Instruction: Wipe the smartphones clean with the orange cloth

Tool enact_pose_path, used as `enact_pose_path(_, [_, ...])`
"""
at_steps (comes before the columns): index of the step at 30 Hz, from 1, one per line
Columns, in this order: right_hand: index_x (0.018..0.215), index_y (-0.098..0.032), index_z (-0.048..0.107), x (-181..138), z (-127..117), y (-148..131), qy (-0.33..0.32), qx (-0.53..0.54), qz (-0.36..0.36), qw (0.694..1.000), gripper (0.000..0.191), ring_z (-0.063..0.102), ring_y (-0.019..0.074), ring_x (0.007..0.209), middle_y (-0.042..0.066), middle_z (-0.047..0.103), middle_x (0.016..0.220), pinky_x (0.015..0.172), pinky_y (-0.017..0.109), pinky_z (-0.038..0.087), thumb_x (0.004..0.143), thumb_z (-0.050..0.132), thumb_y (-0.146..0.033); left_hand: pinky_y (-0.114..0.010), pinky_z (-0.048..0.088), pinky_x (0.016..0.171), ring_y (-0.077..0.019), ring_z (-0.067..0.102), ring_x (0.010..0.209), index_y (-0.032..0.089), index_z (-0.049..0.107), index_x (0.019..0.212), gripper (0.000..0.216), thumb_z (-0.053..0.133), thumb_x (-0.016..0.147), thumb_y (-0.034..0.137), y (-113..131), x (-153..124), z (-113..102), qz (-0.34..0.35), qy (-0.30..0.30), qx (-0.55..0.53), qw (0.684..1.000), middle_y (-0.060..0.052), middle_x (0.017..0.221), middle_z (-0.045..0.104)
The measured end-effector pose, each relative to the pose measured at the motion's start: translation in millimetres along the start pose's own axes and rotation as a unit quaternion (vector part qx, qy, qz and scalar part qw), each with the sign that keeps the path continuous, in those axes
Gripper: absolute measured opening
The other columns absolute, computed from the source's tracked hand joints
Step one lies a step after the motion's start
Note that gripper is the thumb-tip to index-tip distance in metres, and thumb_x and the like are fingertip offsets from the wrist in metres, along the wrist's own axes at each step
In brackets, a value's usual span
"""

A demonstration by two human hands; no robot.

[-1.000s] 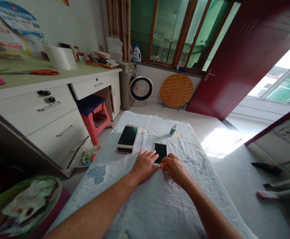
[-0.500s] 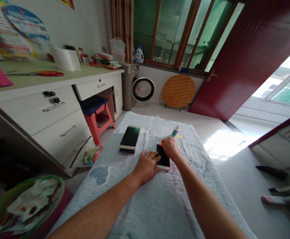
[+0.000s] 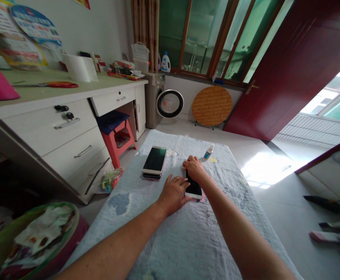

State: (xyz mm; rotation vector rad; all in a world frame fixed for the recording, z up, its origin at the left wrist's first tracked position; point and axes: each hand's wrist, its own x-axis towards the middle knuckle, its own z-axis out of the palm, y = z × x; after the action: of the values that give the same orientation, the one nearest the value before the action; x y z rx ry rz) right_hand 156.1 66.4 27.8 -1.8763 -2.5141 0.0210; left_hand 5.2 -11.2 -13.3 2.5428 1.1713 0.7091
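A small white-framed phone (image 3: pixel 193 189) lies screen up on a pale blue cloth (image 3: pixel 187 237). My left hand (image 3: pixel 174 193) lies flat on the cloth, fingers stretched out and touching the phone's left edge. Over the phone's far end, my right hand (image 3: pixel 194 168) has its fingers curled together and pressed down. What they pinch is hidden. A larger gold phone (image 3: pixel 154 160) rests to the left, stacked on another device. A small bottle with a blue label (image 3: pixel 207 152) stands just beyond my right hand, next to a yellow scrap (image 3: pixel 213 160).
A white desk with drawers (image 3: pixel 70 128) runs along the left, with a red stool (image 3: pixel 115 136) under it. A green basin of rubbish (image 3: pixel 32 241) sits at the lower left. A washing machine (image 3: pixel 164 103), a round wooden board (image 3: pixel 212 105) and a dark red door (image 3: pixel 289 66) stand beyond.
My right hand slid from the phone's near end up to its far end. My left hand stayed at the phone's left edge.
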Motion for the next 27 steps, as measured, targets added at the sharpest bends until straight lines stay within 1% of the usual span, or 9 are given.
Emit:
enact_pose_path(3, [0.096, -0.022, 0.070, -4.8, -3.8, -4.0, -0.010, -0.007, -0.024, 1.000, 0.023, 0.046, 0.0226, 0.097, 0.010, 0.055, 0.107, 0.078, 0.031, 0.038, 0.091, 0.048, -0.022, -0.055, 0.018, 0.111, -0.0287, 0.052, 0.116, 0.024, 0.059, 0.118, 0.044, 0.068, 0.081, 0.046, 1.9, -0.7, -0.3, 0.000, 0.014, 0.013, 1.000, -0.007, 0.122, 0.063])
enact_pose_path(6, [0.093, -0.022, 0.071, -12.4, -6.6, -7.4, -0.025, -0.008, -0.057, 0.998, 0.018, 0.045, 0.0238, 0.097, 0.011, 0.055, 0.106, 0.078, 0.031, 0.038, 0.088, 0.054, -0.023, -0.056, 0.017, 0.111, -0.0290, 0.052, 0.116, 0.025, 0.059, 0.117, 0.043, 0.071, 0.079, 0.042, 4.5, -1.3, -0.9, 0.003, 0.025, 0.022, 0.999, -0.006, 0.120, 0.063])
enact_pose_path(9, [0.091, -0.023, 0.072, -19.2, -8.6, -9.8, -0.045, -0.011, -0.086, 0.995, 0.013, 0.044, 0.0245, 0.098, 0.011, 0.054, 0.105, 0.078, 0.032, 0.038, 0.082, 0.062, -0.022, -0.055, 0.022, 0.109, -0.0291, 0.051, 0.116, 0.026, 0.058, 0.117, 0.043, 0.073, 0.078, 0.038, 6.0, -1.2, -1.5, 0.005, 0.024, 0.027, 0.999, -0.006, 0.119, 0.063])
enact_pose_path(11, [0.090, -0.023, 0.072, -20.2, -9.9, -11.0, -0.053, -0.013, -0.098, 0.994, 0.012, 0.045, 0.0248, 0.097, 0.011, 0.054, 0.105, 0.078, 0.032, 0.038, 0.081, 0.064, -0.021, -0.052, 0.028, 0.105, -0.0293, 0.052, 0.115, 0.025, 0.059, 0.115, 0.043, 0.074, 0.077, 0.038, 6.0, -1.0, -1.6, 0.008, 0.021, 0.031, 0.999, -0.007, 0.119, 0.063])
enact_pose_path(15, [0.088, -0.021, 0.073, -10.2, -12.1, -11.8, -0.052, -0.026, -0.083, 0.995, 0.016, 0.045, 0.0266, 0.099, 0.013, 0.054, 0.105, 0.079, 0.034, 0.038, 0.085, 0.057, -0.019, -0.049, 0.033, 0.101, -0.0291, 0.053, 0.113, 0.022, 0.060, 0.112, 0.041, 0.073, 0.077, 0.040, 5.1, -0.7, -1.2, 0.016, 0.023, 0.040, 0.999, -0.009, 0.120, 0.062])
enact_pose_path(19, [0.094, -0.020, 0.072, 5.8, -11.0, -9.0, -0.029, -0.033, -0.040, 0.998, 0.025, 0.045, 0.0270, 0.100, 0.015, 0.053, 0.107, 0.079, 0.035, 0.040, 0.090, 0.048, -0.018, -0.050, 0.032, 0.101, -0.0294, 0.054, 0.112, 0.021, 0.062, 0.110, 0.038, 0.070, 0.080, 0.044, 4.9, -0.2, -1.1, 0.010, 0.025, 0.045, 0.999, -0.009, 0.120, 0.064])
enact_pose_path(21, [0.095, -0.019, 0.072, 10.7, -9.4, -7.2, -0.024, -0.030, -0.030, 0.999, 0.027, 0.045, 0.0268, 0.100, 0.015, 0.054, 0.107, 0.077, 0.034, 0.040, 0.091, 0.046, -0.017, -0.052, 0.031, 0.102, -0.0293, 0.054, 0.111, 0.022, 0.062, 0.110, 0.038, 0.070, 0.080, 0.044, 4.8, 0.2, -0.5, 0.006, 0.023, 0.048, 0.999, -0.008, 0.118, 0.065])
enact_pose_path(24, [0.094, -0.018, 0.072, 12.0, -7.2, -5.9, -0.028, -0.029, -0.035, 0.999, 0.027, 0.046, 0.0261, 0.098, 0.015, 0.054, 0.107, 0.076, 0.033, 0.040, 0.091, 0.045, -0.016, -0.053, 0.028, 0.104, -0.0294, 0.054, 0.111, 0.023, 0.062, 0.110, 0.038, 0.072, 0.079, 0.044, 4.3, 0.6, 1.8, 0.004, 0.028, 0.052, 0.998, -0.007, 0.118, 0.065])
enact_pose_path(27, [0.093, -0.018, 0.072, 7.7, -6.0, -5.5, -0.037, -0.026, -0.064, 0.997, 0.024, 0.047, 0.0243, 0.095, 0.014, 0.056, 0.105, 0.077, 0.032, 0.040, 0.090, 0.047, -0.015, -0.054, 0.027, 0.105, -0.0296, 0.054, 0.111, 0.023, 0.059, 0.111, 0.042, 0.072, 0.078, 0.046, 4.3, 0.4, 3.5, 0.001, 0.039, 0.053, 0.998, -0.007, 0.117, 0.065])
